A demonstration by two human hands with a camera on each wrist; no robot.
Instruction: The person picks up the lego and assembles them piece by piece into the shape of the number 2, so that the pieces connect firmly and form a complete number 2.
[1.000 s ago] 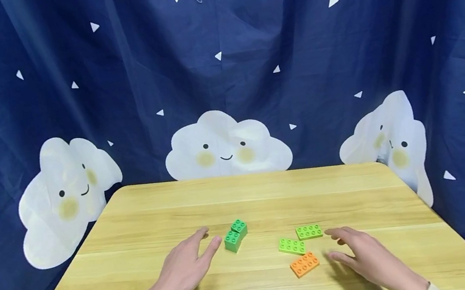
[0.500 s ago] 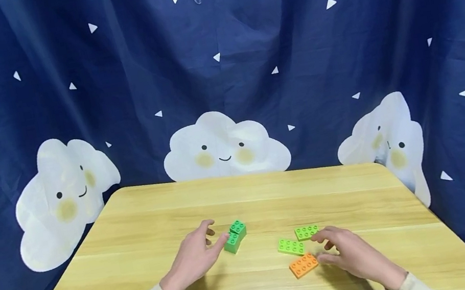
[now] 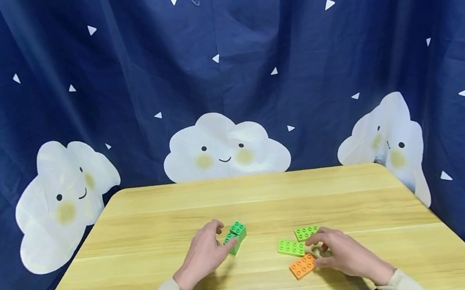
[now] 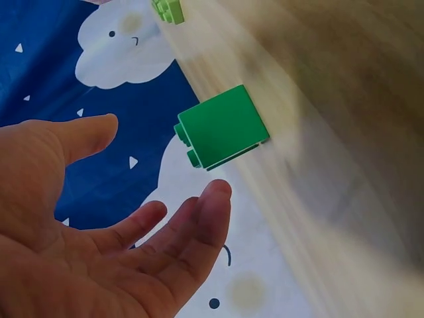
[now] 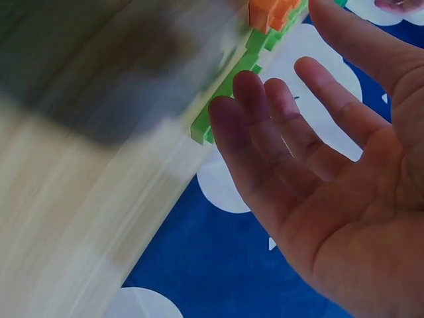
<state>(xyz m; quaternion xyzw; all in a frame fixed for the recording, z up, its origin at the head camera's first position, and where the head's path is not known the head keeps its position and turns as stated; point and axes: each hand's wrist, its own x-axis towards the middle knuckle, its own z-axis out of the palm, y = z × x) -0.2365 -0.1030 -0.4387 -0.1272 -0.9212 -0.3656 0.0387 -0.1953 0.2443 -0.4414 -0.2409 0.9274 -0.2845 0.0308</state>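
Two dark green toy building bricks, a near one (image 3: 229, 238) and a far one (image 3: 238, 227), sit end to end on the table. My left hand (image 3: 204, 251) is beside them, its thumb overlapping the near brick in the head view. The left wrist view shows a gap between the spread thumb and fingers, with a green brick (image 4: 224, 127) just beyond the fingertips. My right hand (image 3: 345, 255) hovers with relaxed fingers at the right of an orange brick (image 3: 301, 268) and two flat lime green bricks, one nearer (image 3: 290, 247) and one farther (image 3: 306, 233), partly covered by the fingers.
The light wooden table (image 3: 169, 208) has rounded far corners. Behind it hangs a dark blue curtain (image 3: 250, 85) with white clouds and triangles. The orange brick lies close against the nearer lime brick.
My left hand has moved right and its thumb now overlaps the near green brick. My right hand has moved left, closer to the orange and lime bricks. The bricks stay in place.
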